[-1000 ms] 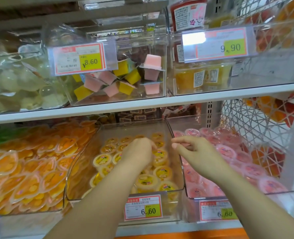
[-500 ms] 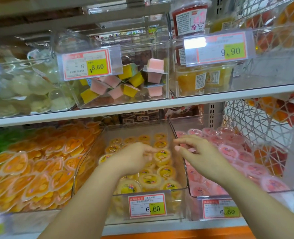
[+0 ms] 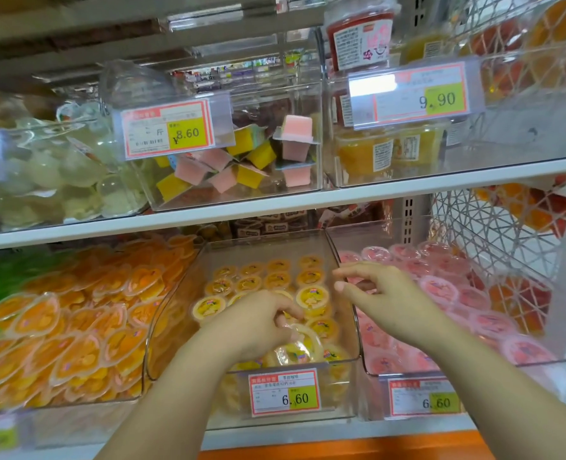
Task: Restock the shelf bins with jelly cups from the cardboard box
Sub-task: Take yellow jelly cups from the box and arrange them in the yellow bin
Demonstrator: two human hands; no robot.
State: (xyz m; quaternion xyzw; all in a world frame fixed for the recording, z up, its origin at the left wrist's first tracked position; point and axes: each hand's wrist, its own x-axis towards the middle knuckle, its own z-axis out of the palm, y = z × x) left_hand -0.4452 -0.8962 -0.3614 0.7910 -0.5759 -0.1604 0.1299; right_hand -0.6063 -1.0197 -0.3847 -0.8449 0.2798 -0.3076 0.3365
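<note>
- Yellow jelly cups [image 3: 312, 297] fill the clear middle bin [image 3: 343, 270] on the low shelf.
- The left hand [image 3: 255, 322] grips one yellow cup [image 3: 296, 348] at the near end.
- The right hand [image 3: 382, 297] hovers loose and holds nothing.
- Set the cup flat in a gap, lid up.
- The cardboard box is out of sight.
</note>
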